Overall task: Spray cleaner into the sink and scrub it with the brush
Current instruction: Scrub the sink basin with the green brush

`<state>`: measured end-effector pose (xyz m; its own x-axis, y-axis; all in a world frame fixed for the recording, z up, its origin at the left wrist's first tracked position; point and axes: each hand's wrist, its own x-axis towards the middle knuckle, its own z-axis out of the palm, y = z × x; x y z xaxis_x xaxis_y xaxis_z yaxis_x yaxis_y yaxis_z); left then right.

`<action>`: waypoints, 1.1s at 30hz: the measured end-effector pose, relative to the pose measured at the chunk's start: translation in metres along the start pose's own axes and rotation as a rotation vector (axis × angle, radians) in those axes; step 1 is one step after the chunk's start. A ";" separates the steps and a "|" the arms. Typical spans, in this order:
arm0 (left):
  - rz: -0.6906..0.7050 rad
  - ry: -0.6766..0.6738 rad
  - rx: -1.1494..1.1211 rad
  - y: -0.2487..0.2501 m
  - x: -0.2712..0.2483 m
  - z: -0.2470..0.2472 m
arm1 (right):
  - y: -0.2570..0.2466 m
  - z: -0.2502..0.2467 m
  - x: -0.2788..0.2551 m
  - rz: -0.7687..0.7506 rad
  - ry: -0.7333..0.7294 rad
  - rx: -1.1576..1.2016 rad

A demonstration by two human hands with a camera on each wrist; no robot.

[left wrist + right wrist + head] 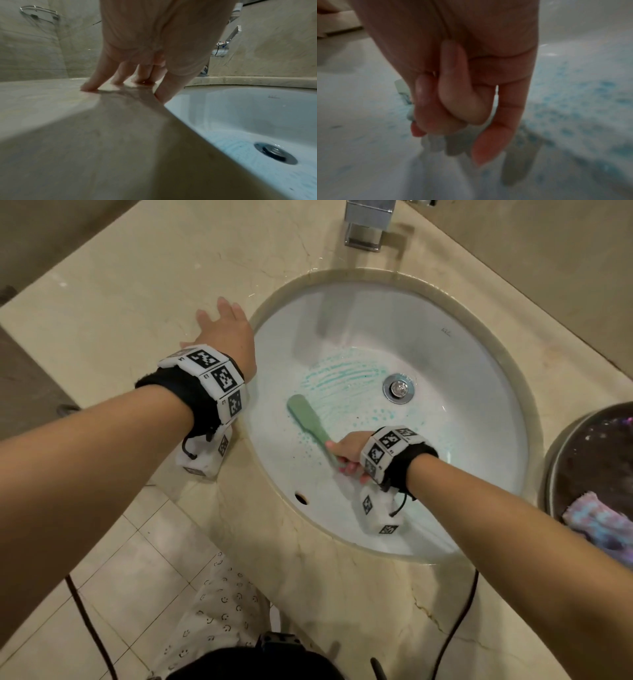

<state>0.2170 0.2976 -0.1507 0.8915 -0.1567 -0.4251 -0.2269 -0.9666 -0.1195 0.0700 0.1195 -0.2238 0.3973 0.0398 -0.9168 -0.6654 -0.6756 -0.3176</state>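
Note:
A white oval sink (462,344) is set into a beige marble counter, its basin streaked and spotted with blue-green cleaner (339,371). My right hand (347,455) grips the handle of a pale green brush (310,421) whose head lies on the basin left of the drain (398,387). In the right wrist view the fingers (453,102) curl round the handle, with only a pale bit of brush (401,88) showing. My left hand (222,328) rests flat on the counter beside the sink's left rim, fingers (96,81) spread. No spray bottle is in view.
A chrome faucet (368,224) stands behind the sink. At the right edge a dark round basin (589,460) holds a blue-purple cloth (596,522). The counter's front edge drops to a tiled floor (113,570). A black cable (459,621) hangs over the counter front.

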 end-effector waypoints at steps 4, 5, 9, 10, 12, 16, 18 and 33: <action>0.000 -0.013 -0.003 0.001 -0.001 -0.001 | 0.003 0.009 -0.009 0.038 -0.084 -0.036; 0.002 -0.011 0.001 0.001 0.000 0.000 | 0.008 0.002 -0.011 0.025 -0.028 -0.134; 0.009 0.000 0.007 0.000 0.004 0.003 | 0.031 -0.030 0.002 0.057 0.205 -0.427; 0.006 -0.003 0.005 0.000 0.004 0.003 | 0.035 -0.036 0.009 0.062 0.238 -0.457; 0.001 -0.007 -0.005 0.000 0.003 0.002 | 0.039 -0.040 0.016 0.060 0.248 -0.483; 0.006 0.001 -0.013 0.000 0.002 0.003 | 0.027 -0.022 -0.006 0.058 0.056 -0.327; 0.003 -0.007 -0.018 0.000 0.001 0.002 | 0.028 -0.011 -0.014 0.055 -0.060 -0.356; -0.004 -0.004 -0.013 0.002 -0.002 -0.001 | 0.070 -0.041 -0.029 0.179 0.013 -0.080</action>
<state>0.2147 0.2962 -0.1492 0.8907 -0.1518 -0.4286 -0.2179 -0.9698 -0.1094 0.0382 0.0411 -0.2095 0.2860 -0.0954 -0.9535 -0.6739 -0.7274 -0.1294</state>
